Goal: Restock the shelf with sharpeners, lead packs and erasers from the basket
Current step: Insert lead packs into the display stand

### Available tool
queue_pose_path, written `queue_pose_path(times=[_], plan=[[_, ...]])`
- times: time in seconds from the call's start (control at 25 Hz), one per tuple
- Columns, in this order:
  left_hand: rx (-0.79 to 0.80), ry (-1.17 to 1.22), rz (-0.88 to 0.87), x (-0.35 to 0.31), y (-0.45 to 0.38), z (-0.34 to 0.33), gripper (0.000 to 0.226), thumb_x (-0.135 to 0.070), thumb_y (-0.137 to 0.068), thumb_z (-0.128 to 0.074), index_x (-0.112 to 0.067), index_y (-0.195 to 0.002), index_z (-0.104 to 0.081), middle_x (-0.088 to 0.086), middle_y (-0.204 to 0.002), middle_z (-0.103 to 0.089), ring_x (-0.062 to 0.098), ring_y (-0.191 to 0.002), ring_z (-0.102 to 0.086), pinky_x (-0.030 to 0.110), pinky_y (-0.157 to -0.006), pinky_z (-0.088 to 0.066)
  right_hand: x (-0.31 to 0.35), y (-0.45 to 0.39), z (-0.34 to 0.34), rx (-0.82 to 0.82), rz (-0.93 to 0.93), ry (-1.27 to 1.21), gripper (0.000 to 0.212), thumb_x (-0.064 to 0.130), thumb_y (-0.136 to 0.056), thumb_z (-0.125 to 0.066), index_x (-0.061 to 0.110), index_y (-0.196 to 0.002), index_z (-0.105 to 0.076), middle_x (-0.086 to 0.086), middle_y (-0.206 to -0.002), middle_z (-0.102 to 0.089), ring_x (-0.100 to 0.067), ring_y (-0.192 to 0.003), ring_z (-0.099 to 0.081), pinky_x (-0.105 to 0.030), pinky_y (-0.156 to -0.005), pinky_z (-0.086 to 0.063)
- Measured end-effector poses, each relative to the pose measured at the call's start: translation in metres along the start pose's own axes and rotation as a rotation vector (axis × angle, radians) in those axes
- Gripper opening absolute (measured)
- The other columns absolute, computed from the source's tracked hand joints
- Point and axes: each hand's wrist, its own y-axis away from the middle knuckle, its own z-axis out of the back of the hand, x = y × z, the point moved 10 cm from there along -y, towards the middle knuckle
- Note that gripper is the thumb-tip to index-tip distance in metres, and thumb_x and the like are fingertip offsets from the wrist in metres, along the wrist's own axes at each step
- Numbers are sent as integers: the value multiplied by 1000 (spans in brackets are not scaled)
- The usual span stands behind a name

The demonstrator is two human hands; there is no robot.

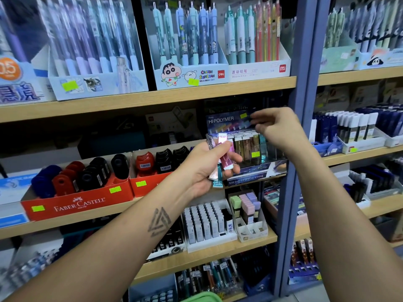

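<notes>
Green basket: rounded plastic rim only, at the bottom edge of the view, below the shelves.

Left forearm: bare, a triangular line tattoo on the inner side, reaching up and rightward from the lower left.

Left hand: palm turned up and inward, fingers and thumb curled round a fan of slim lead packs. Packs are flat, glossy, rectangular; one magenta with a white end, one silvery, one teal at the bottom. Held just in front of the display.

Right hand: raised higher, wrist bent, thumb and fingertips pinching a small dark pack against the upper part of the Hi-Polymer display.

Hi-Polymer display: blue printed card box on the middle wooden shelf, holding upright rows of clear and tinted narrow cases; a yellow-green price sticker on the front.

Faber-Castell trays: red card, left of the display on the same shelf, filled with rounded black, red and blue plastic sharpeners.

Shelf below: white tray of upright white packs; beside it, a small white stand with pastel green, pink and lilac blocks.

Top shelf: card boxes of mechanical pencils, pale blue, teal, red.
</notes>
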Motion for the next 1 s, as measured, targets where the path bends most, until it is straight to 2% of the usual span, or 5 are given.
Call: queue_pose_path(times=[0.16,0.28,0.52,0.8,1.0], plan=[[52,31,4,0,-2,-11,22,-13,-104,-49,3,-119,-50,23,-82,-68,21,-45,-56,18,-33,-36,24,21,-27,342,-62,-335,14,21,-91,-71,9,-95,-77,-10,-89,-76,-18,-76,-65,-29,-69,-47],[60,59,-4,2,-3,-17,26,-13,-104,-47,1,-126,-53,27,-91,-68,21,-46,-56,17,-34,-36,26,34,-48,514,-76,-427,14,10,-86,-73,-2,-93,-75,-14,-81,-72,-23,-72,-64,-34,-70,-52],[18,47,14,7,-4,-7,29,-14,-103,-52,1,-127,-57,31,-107,-69,22,-52,-61,19,-36,-42,15,18,-37,354,-116,-565,10,-3,-85,-71,-4,-95,-71,-17,-76,-71,-22,-65,-63,-30,-62,-49],[-200,121,-19,-8,-7,29,26,-14,-102,-53,9,-114,-51,24,-74,-68,20,-50,-62,21,-40,-48,16,8,-3,43,18,-431,9,-1,-89,-69,6,-95,-71,-23,-82,-72,-21,-66,-68,-29,-65,-58],[-147,112,-8,-7,0,24,28,-1,-98,-56,14,-121,-53,25,-79,-68,22,-58,-67,22,-47,-55,11,7,-31,143,45,-217,16,3,-87,-73,19,-86,-73,-15,-76,-74,-31,-72,-73,-54,-75,-60]])
